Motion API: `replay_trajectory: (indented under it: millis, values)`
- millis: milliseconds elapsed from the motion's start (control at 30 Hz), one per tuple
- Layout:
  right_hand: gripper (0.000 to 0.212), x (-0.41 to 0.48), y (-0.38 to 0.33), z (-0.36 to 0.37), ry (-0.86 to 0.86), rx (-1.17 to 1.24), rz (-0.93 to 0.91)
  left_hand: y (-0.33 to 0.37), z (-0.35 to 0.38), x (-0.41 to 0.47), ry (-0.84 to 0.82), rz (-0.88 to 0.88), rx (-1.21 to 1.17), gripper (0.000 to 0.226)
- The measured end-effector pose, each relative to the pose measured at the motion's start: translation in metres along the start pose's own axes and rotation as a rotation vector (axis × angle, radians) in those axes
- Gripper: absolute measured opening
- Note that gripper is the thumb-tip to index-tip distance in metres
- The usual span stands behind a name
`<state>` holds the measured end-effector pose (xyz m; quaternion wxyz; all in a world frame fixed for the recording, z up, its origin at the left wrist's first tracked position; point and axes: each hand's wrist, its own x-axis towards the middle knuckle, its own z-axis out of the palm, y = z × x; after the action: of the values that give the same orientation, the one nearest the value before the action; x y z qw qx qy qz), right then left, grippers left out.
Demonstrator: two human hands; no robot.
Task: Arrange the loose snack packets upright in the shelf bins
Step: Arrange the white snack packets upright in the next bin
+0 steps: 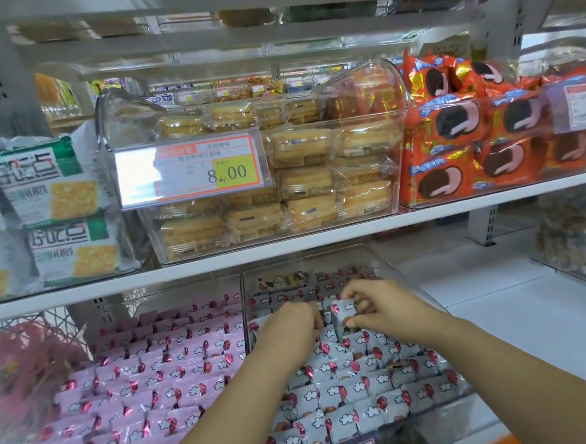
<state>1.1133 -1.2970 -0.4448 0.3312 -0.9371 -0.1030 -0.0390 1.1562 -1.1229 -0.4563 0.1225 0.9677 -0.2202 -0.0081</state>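
Observation:
On the lower shelf a clear bin (404, 276) holds rows of upright grey snack packets (356, 386) printed with clouds and red balloons. Both my hands reach into its middle rows. My right hand (379, 305) pinches one grey packet (341, 313) by its top, raised slightly above the rows. My left hand (291, 323) lies just left of that packet, its curled fingers dug in among the packets; what they hold is hidden. A second clear bin (86, 341) to the left holds rows of pink packets (150, 378) of the same design.
The shelf above carries clear bins of yellow round cakes (302, 173) with a price tag (192, 169), orange-red sandwich-biscuit packs (452, 150) and green-white cracker bags (42, 189). Bare white shelf (517, 324) lies right of the grey bin. A bin of brown snacks (574, 242) stands at far right.

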Motion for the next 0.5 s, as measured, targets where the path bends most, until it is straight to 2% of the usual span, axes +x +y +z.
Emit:
replay_trajectory:
  millis: [133, 200, 267, 333, 500]
  values:
    - [0.03, 0.005, 0.001, -0.002, -0.016, -0.073, -0.006, 0.001, -0.003, 0.001, -0.03, -0.013, -0.007, 0.025]
    - [0.007, 0.007, 0.003, -0.001, -0.077, -0.158, -0.001, 0.002, -0.006, 0.001, -0.046, -0.036, -0.01, 0.026]
    - [0.033, 0.006, 0.002, 0.003, -0.128, -0.284, 0.008, 0.004, -0.008, 0.003, -0.072, -0.058, -0.026, 0.027]
    - [0.048, 0.006, 0.003, 0.004, -0.124, -0.324, 0.01, 0.004, -0.009, 0.002, -0.095, -0.061, -0.031, 0.027]
    - [0.046, 0.002, -0.001, 0.001, -0.116, -0.24, 0.046, 0.002, -0.01, -0.007, 0.06, -0.038, -0.125, 0.024]
